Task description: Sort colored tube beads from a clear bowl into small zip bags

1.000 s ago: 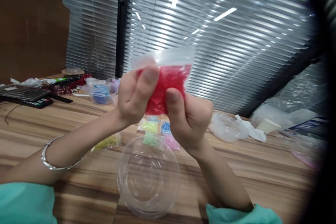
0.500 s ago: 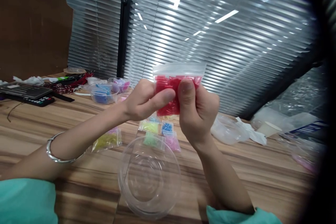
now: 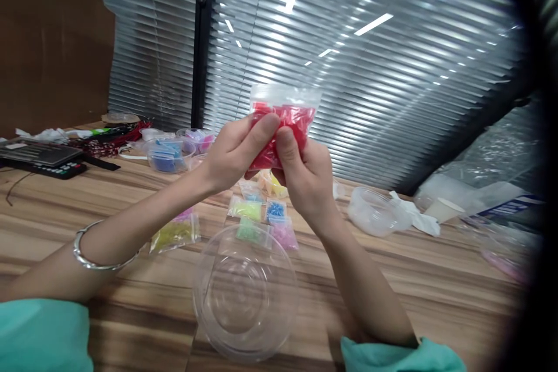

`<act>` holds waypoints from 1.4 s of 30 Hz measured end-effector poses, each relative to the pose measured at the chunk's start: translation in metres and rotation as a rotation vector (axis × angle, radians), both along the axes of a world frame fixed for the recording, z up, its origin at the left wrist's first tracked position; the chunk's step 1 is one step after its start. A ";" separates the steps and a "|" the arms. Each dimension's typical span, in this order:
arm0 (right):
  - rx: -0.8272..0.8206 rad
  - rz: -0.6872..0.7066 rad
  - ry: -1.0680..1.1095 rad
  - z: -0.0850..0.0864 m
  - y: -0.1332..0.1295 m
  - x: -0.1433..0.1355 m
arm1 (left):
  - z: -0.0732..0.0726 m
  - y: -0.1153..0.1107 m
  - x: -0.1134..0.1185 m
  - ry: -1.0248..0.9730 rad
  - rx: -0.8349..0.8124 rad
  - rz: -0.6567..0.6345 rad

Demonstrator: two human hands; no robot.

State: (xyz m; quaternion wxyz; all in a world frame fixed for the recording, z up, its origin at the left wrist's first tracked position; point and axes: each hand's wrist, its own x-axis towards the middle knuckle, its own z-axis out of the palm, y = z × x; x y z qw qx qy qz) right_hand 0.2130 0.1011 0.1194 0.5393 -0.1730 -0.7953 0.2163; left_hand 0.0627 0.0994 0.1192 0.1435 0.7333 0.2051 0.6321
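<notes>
A clear zip bag of red pieces (image 3: 300, 119) is held up above the table, its clear zip strip at the top. My left hand (image 3: 238, 148) grips its left side, thumb across the front. On the lower right part, my right hand (image 3: 305, 177) presses with its thumb, close beside the left thumb. Both hands' other fingers are mostly hidden behind the bag. Below them a round clear plastic bowl (image 3: 244, 325) sits on the wooden table (image 3: 375, 296). Small bags stand just behind it: green (image 3: 250, 231), pink (image 3: 284, 233), blue (image 3: 276, 209) and yellow-green (image 3: 244, 208).
A bag of olive-yellow pieces (image 3: 174, 235) lies left of the bowl. Farther left are tubs with blue pieces (image 3: 165, 157), red and black cords (image 3: 126, 136) and a black device (image 3: 47, 157). At right are a clear container (image 3: 377, 212), a paper cup (image 3: 443, 209) and plastic wrapping (image 3: 497, 157).
Both hands have moved slightly up and left with the red bag. The thumbs now sit higher and closer together on it, and the bag looks more bunched.
</notes>
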 end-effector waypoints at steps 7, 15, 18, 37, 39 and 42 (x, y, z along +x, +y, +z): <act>0.002 -0.124 0.015 0.004 0.024 0.007 | -0.001 0.015 -0.015 0.378 -0.148 -0.026; -0.127 0.020 -0.072 -0.005 0.032 -0.001 | -0.003 0.028 -0.030 0.261 -0.214 -0.084; -0.270 0.178 -0.244 -0.005 0.026 -0.002 | 0.001 0.027 -0.033 0.091 -0.170 0.035; -0.186 0.006 -0.024 0.003 0.040 0.011 | -0.009 0.026 -0.027 0.416 -0.529 -0.325; -0.208 0.036 -0.045 0.003 0.039 0.010 | -0.008 0.027 -0.028 0.352 -0.502 -0.314; -0.306 0.150 -0.236 0.003 0.037 0.011 | -0.008 0.029 -0.029 0.221 -0.466 -0.251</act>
